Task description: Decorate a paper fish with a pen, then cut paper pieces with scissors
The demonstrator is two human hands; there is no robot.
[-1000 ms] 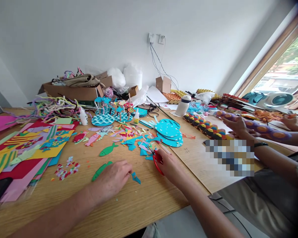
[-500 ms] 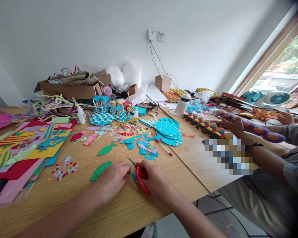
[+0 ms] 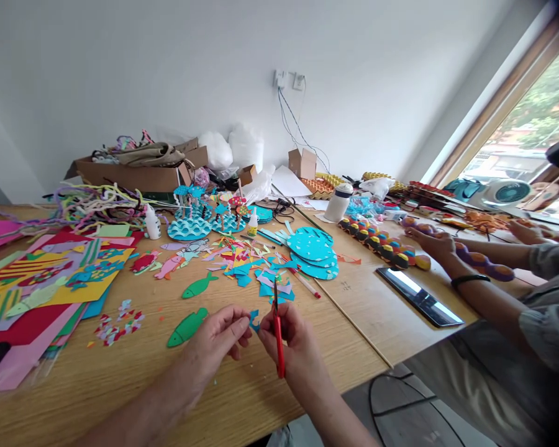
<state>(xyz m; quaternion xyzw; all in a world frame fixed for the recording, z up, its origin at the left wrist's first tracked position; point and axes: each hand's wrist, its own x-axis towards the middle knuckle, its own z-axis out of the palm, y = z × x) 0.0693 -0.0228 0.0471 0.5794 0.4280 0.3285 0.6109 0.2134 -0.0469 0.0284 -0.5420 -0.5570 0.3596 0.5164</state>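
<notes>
My left hand pinches a small blue paper scrap just above the wooden table. My right hand grips red-handled scissors, held upright with the blades pointing away, right beside the scrap. Two green paper fish lie on the table left of my left hand. Beyond both hands spreads a heap of coloured paper offcuts.
Coloured paper sheets are stacked at the left, with a cardboard box and pipe cleaners behind. Blue paper discs, glue bottles and a white bottle stand further back. Another person's hands handle painted egg trays at the right, near a phone.
My right hand brought the scissors from the offcut heap back toward me and turned them upright. My left hand lifted the blue scrap off the table.
</notes>
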